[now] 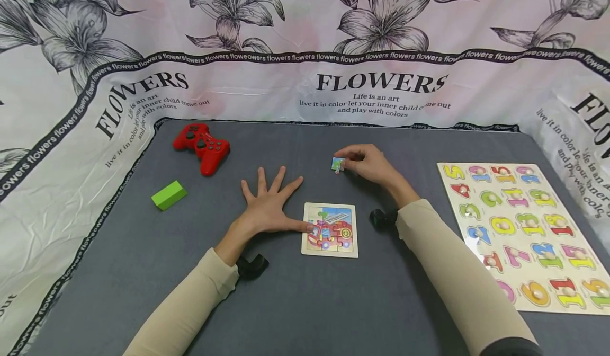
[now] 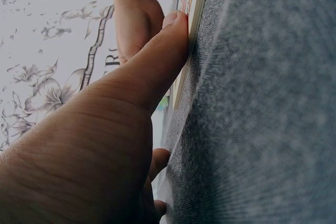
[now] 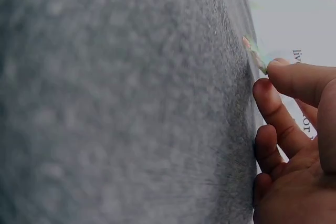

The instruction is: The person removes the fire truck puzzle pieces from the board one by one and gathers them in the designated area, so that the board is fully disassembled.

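In the head view, a small wooden jigsaw board [image 1: 329,254] with a red fire engine picture [image 1: 335,233] lies on the grey cloth. My left hand [image 1: 267,207] is spread out beside it, fingers straight. Its thumb [image 2: 176,27] rests on the board's left edge. Beyond the board, my right hand [image 1: 369,164] pinches a small jigsaw piece [image 1: 337,163] coloured blue and green between thumb and fingers. The right wrist view shows this piece [image 3: 254,56] tilted, close over the cloth, at the tip of the thumb. The remaining right fingers are bent beneath.
A red game controller [image 1: 202,147] lies at the back left, with a green block [image 1: 169,195] nearer me. On the right, a large number board [image 1: 476,189] holds colourful knobbed pieces, partly covered by my right sleeve. Flower-printed fabric [image 1: 267,91] borders the grey cloth [image 1: 286,303].
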A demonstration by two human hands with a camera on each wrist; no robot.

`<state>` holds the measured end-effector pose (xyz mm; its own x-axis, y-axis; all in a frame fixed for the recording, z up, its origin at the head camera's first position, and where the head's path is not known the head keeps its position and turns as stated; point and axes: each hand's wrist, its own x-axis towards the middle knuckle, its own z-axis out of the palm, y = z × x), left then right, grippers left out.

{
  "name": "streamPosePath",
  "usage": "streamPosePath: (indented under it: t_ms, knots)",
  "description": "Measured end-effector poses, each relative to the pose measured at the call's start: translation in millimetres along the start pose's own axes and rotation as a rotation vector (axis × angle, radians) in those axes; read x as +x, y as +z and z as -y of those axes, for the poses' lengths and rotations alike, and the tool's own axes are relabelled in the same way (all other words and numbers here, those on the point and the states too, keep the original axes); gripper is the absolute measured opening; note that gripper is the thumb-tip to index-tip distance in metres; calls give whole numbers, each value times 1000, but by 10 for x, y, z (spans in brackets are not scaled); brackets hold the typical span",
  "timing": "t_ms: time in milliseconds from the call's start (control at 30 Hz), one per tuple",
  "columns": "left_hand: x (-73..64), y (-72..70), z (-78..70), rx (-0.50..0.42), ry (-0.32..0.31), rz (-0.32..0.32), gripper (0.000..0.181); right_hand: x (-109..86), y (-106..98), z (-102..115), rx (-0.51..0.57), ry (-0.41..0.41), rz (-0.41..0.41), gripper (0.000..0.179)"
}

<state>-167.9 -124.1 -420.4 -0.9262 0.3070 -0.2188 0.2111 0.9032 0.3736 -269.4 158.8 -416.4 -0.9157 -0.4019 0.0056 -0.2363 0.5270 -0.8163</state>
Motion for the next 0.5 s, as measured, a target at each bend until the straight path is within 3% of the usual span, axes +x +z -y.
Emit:
streamPosePath:
  t_ms: [167, 367, 500]
  knots:
    - [12, 3, -2, 1, -5, -1, 117, 28, -19, 0, -41, 18, -2, 29]
    - [23, 7, 3, 1, -10, -2, 117, 23, -47, -24, -81, -16, 5, 35]
    - [17, 4, 5, -2, -2, 0, 117, 28, -51, -38, -163, -30, 14, 41]
